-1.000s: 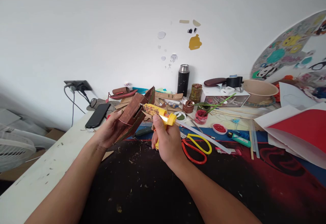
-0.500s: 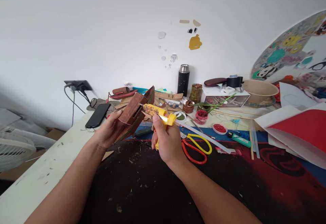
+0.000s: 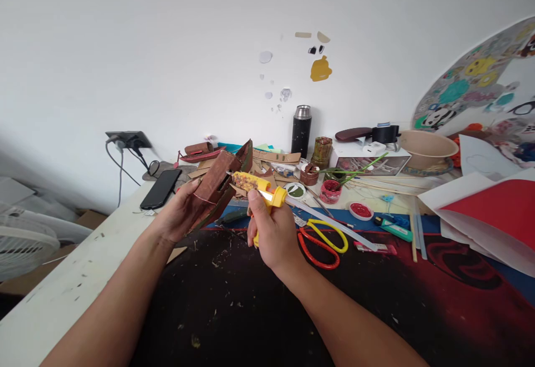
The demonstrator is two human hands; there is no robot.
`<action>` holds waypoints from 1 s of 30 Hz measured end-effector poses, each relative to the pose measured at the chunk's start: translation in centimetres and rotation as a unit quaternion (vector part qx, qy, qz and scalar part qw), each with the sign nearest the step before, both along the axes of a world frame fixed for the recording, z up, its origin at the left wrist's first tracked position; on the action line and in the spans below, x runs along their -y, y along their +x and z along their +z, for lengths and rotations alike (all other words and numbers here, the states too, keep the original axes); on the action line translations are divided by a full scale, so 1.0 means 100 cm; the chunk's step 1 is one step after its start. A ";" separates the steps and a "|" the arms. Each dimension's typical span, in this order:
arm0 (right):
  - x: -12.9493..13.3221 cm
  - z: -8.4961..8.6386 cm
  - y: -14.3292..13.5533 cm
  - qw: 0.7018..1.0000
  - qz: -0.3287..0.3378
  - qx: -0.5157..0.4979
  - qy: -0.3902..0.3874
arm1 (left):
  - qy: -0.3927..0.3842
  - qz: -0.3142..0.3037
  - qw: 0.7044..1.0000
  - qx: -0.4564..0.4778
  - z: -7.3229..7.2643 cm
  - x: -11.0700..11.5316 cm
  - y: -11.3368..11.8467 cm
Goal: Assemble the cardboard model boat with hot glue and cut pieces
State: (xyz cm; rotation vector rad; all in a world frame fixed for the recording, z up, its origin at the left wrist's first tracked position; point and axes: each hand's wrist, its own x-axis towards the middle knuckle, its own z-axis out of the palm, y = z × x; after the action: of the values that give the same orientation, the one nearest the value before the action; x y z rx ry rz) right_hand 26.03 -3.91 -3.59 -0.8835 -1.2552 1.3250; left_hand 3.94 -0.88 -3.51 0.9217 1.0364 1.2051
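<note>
Boat (image 3: 217,177), left of scissors (image 3: 321,239), looks light, stiff but crushable, so best cradled softly at its near end, where left hand (image 3: 176,211) has fingers gripping; right hand's (image 3: 273,226) fingers wrap glue gun (image 3: 252,181).

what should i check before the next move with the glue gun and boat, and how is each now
1. Boat held in the left hand: ok.
2. Glue gun gripped in the right hand: ok.
3. Nozzle pointed at the boat's side: ok; whether it touches, cannot tell.
4. Glue stick in the gun's rear: ok.
5. Gun hot: cannot tell.
6. Scissors well away from the right hand: not ok, they appear close beside it.
</note>
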 end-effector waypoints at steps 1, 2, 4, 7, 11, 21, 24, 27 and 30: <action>0.000 0.000 0.000 1.000 0.001 0.000 0.001 | 0.000 -0.002 1.000 -0.003 0.000 0.000 0.000; 0.000 0.000 0.000 1.000 0.002 -0.001 0.001 | -0.001 -0.003 1.000 -0.003 0.000 0.000 0.000; 0.000 0.000 0.000 1.000 0.002 -0.003 0.004 | -0.005 -0.001 1.000 -0.003 0.000 0.000 0.000; 0.001 -0.001 0.000 1.000 0.004 -0.005 0.008 | -0.006 0.008 1.000 0.001 0.000 0.001 0.000; 0.001 0.001 0.000 1.000 0.007 0.004 0.007 | -0.008 0.000 1.000 0.003 0.000 0.000 -0.002; 0.002 0.001 0.000 1.000 0.013 0.005 0.012 | -0.016 0.001 1.000 0.005 -0.005 -0.002 -0.008; 0.003 0.001 0.000 1.000 0.013 0.001 0.012 | -0.020 0.010 1.000 0.000 -0.004 -0.002 -0.008; 0.003 0.001 0.000 1.000 0.012 0.004 0.014 | -0.025 0.011 1.000 -0.002 -0.003 -0.002 -0.007; 0.003 0.001 -0.001 1.000 0.013 0.008 0.012 | -0.021 0.008 1.000 0.000 -0.004 -0.002 -0.007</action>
State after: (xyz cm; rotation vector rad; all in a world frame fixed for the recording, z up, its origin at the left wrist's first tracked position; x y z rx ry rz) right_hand 25.96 -4.26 -3.50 -0.8649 -1.2970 1.3224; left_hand 3.27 -0.67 -3.92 0.8826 1.0675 1.1919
